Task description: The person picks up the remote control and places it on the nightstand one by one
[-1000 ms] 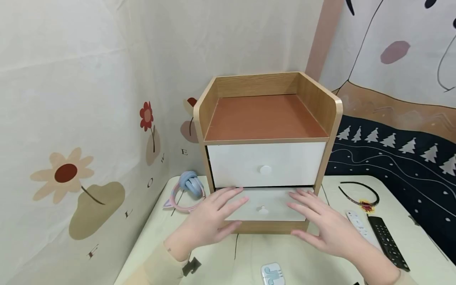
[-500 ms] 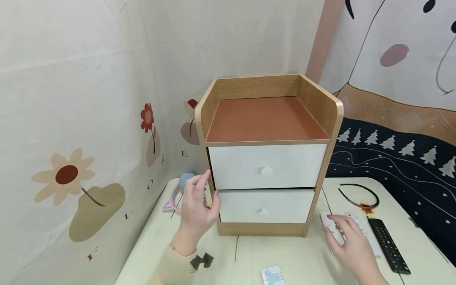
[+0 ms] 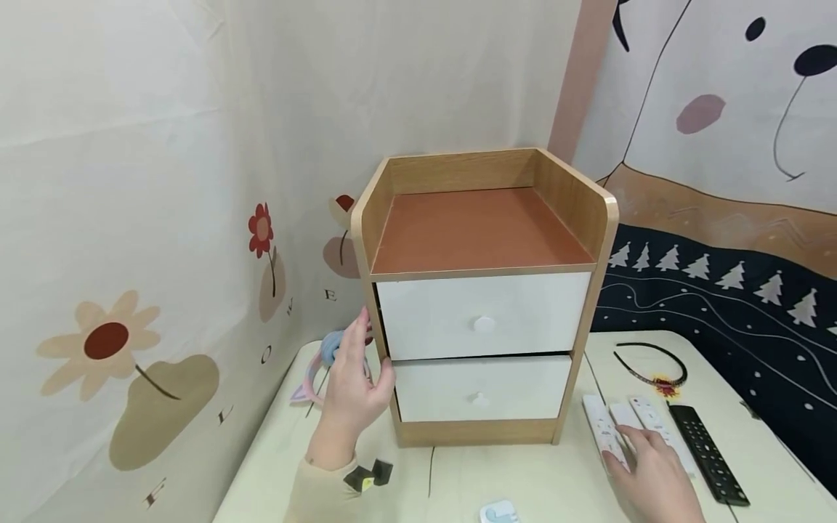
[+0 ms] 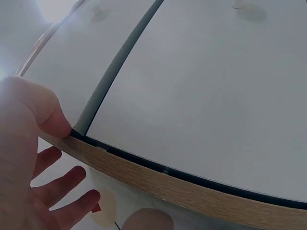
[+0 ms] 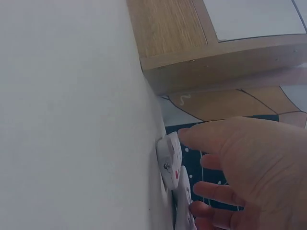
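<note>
A small wooden cabinet (image 3: 477,433) with a brown top shelf stands on the table. Both its white drawers, upper (image 3: 445,312) and lower (image 3: 434,392), are pushed in, with narrow dark gaps round them. My left hand (image 3: 353,385) is at the cabinet's left side, its fingers reaching up along the panel. In the left wrist view, the thumb (image 4: 55,117) lies against the panel's front edge, with the other fingers beyond it. On the right, my right hand (image 3: 650,468) reaches over long white pieces; its thumb is by the leftmost, a flat white strip (image 3: 598,418) with small markings.
A white remote (image 3: 654,421) and a black remote (image 3: 709,454) lie side by side at right, below a dark headband (image 3: 676,356) with a flower. Behind my left hand is a pink-and-blue headband (image 3: 312,378). A white earphone case (image 3: 498,511) sits at the front edge of view.
Both hands have left the lower drawer's front: the left moved up to the cabinet's left side, the right went right and down to the white pieces. The view has shifted slightly.
</note>
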